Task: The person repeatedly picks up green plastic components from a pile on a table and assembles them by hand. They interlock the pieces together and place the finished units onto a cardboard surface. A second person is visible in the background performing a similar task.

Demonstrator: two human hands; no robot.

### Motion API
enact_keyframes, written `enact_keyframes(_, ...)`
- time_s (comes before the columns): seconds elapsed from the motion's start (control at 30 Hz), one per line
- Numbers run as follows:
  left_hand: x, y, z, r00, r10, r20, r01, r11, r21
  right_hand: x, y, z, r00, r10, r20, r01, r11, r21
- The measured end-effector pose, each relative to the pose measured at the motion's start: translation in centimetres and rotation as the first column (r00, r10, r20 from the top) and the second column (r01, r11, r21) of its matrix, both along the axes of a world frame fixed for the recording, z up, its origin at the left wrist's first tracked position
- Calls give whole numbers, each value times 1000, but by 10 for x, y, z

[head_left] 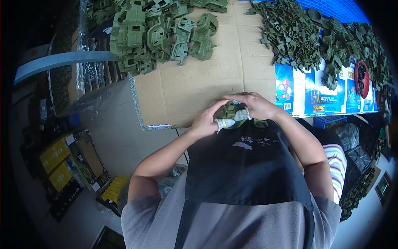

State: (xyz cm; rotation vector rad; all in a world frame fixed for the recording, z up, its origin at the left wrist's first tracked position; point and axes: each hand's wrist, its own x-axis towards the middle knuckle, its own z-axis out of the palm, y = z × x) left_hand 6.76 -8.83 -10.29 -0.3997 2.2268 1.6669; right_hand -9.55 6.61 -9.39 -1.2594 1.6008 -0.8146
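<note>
Both my hands are closed around one olive-green moulded plastic part [229, 112], at the near edge of the table in front of my black apron. It looks like a toy vehicle body. My left hand [206, 121] grips its left side, thumb toward me. My right hand [258, 107] covers its right side and far edge, fingers curled over the top. White covers sit on both thumbs, and another white tip shows at the far side. Much of the part is hidden behind my fingers.
A flattened cardboard sheet [199, 83] covers the table before me. Larger green vehicle bodies [157, 35] are heaped at the far left. Small green pieces [290, 35] lie at the far right, beside blue printed sheets [323, 97] and a red bowl [362, 79]. A grey-blue bar [62, 63] curves in from the left.
</note>
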Motion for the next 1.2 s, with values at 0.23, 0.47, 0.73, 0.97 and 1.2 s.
enact_keyframes(0.23,-22,-2,11,907,245,-342,-212,968,132,0,12,14,896,-443,12,439,884,-162)
enact_keyframes(0.47,-64,12,36,936,277,-217,-133,848,513,22,22,28,603,-729,325,798,547,-254)
enact_keyframes(0.73,-55,12,30,976,-177,-130,207,941,266,26,59,30,742,-632,222,670,694,-262)
enact_keyframes(0.97,-66,5,39,888,-446,114,438,895,87,58,70,0,559,-691,458,811,571,-128)
enact_keyframes(1.2,-70,-8,42,997,-13,-74,40,925,379,52,87,-18,34,-655,755,968,210,138)
